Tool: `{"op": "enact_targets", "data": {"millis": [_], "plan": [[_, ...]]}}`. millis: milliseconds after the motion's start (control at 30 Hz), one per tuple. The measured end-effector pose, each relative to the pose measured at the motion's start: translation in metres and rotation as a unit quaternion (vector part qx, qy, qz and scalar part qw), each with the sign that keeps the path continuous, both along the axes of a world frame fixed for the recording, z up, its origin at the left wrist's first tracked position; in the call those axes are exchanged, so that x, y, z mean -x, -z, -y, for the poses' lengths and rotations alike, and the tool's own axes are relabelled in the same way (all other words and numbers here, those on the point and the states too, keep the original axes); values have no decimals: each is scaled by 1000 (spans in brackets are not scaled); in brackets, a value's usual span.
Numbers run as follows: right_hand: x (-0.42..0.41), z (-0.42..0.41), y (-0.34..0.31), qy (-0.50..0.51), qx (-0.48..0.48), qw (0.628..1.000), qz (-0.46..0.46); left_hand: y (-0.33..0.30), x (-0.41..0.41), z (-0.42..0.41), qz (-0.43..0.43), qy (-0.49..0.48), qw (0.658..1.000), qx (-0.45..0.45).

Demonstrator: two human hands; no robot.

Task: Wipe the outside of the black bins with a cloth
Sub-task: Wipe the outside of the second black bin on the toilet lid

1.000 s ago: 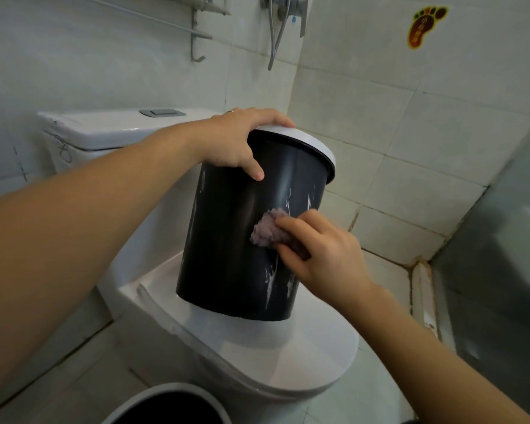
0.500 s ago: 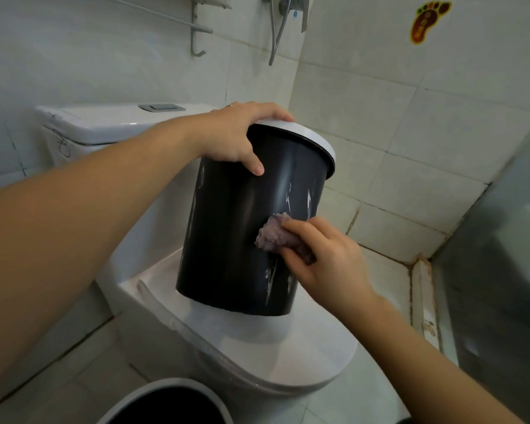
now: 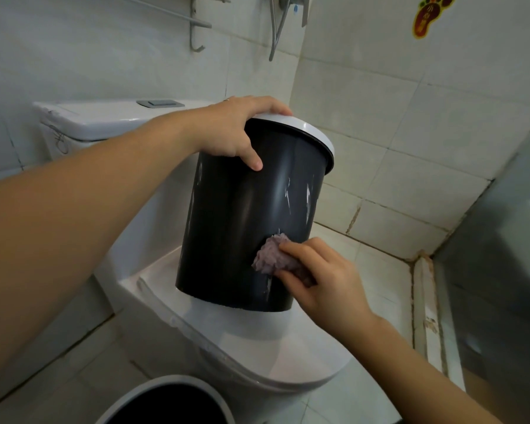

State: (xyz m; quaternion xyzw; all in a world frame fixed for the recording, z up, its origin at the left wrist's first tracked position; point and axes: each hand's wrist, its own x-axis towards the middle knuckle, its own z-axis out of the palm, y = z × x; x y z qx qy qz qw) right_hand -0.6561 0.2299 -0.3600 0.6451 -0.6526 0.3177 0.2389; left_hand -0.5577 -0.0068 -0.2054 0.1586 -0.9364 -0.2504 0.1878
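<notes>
Lower on the bin's wall than a second ago, the cloth is now rubbing near its base. Left hand [image 3: 236, 133] is gripping the white rim of the tilted black bin [image 3: 242, 224] standing on the closed toilet lid [image 3: 273, 347]. Right hand [image 3: 325, 286] is pinching the purple cloth [image 3: 271, 255] against it. Second bin [image 3: 166, 402] is sitting below.

A white toilet fills the middle, its closed lid [image 3: 276, 347] near and its cistern [image 3: 104, 120] at the far left, with a grey flush button [image 3: 160, 103] set in the cistern top. A metal rail [image 3: 178, 18] with a hook runs along the far tiled wall, and a shower hose [image 3: 277, 29] hangs to its right. A foot-shaped sticker [image 3: 429, 14] sits high on the right wall. Stained grout lines the floor corner [image 3: 419, 255] at the right
</notes>
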Motion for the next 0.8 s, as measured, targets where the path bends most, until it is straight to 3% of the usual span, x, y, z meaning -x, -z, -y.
{"op": "enact_targets", "data": {"millis": [233, 667, 800], "plan": [[-6, -13, 23, -80, -81, 991, -65, 0, 0, -1, -5, 1, 1000, -11], [-4, -18, 25, -67, -42, 997, -13, 7, 1, 1, -64, 15, 996, -56], [-3, -20, 23, -65, -50, 996, -35, 6, 5, -3, -49, 1, 999, -4]]}}
